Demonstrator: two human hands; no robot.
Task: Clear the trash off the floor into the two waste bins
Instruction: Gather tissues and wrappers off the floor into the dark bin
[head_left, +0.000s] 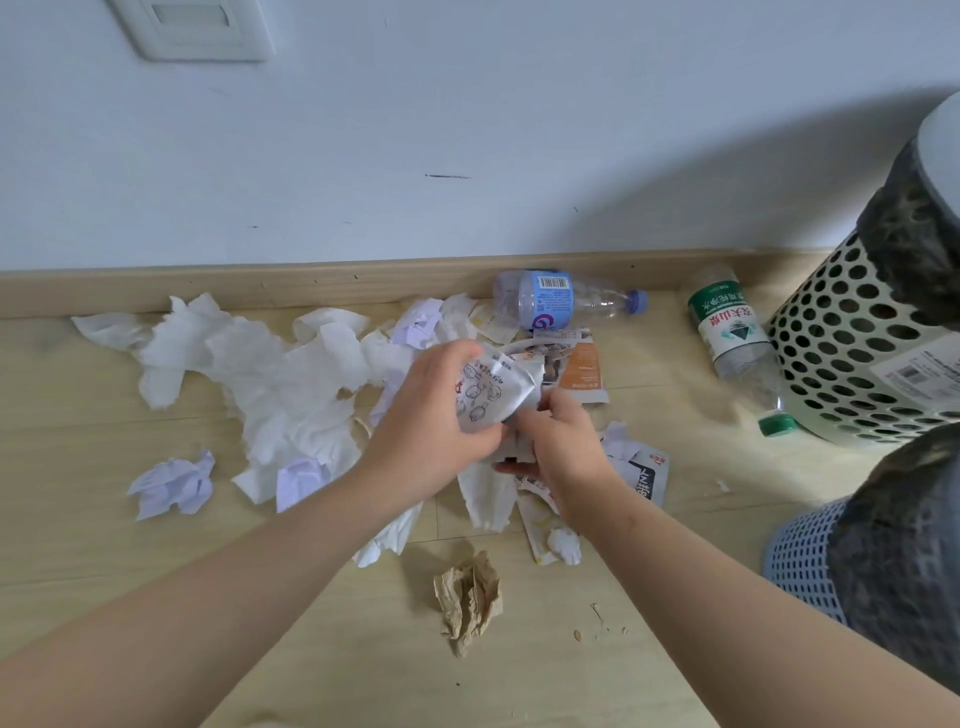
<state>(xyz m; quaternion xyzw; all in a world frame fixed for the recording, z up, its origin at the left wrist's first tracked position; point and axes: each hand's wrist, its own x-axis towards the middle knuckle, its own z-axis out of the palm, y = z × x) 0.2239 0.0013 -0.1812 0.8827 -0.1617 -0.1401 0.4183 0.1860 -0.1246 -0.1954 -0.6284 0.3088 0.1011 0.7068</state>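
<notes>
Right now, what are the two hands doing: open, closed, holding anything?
Left hand: closed, gripping the printed wrapper.
Right hand: closed, gripping crumpled packaging just below that wrapper.

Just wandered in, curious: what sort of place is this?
Likely an ordinary room in a home or office: wooden floor, skirting board under a white wall with a switch plate, plus a cream bin and a blue bin.

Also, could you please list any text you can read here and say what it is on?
"农夫山泉": green-label bottle, by the cream bin.
Blue-label bottle: barcode only; print too small.
Wrapper held by left hand and right hand: print blurred.
Orange sachet, black packet, bin sticker: unreadable.
</notes>
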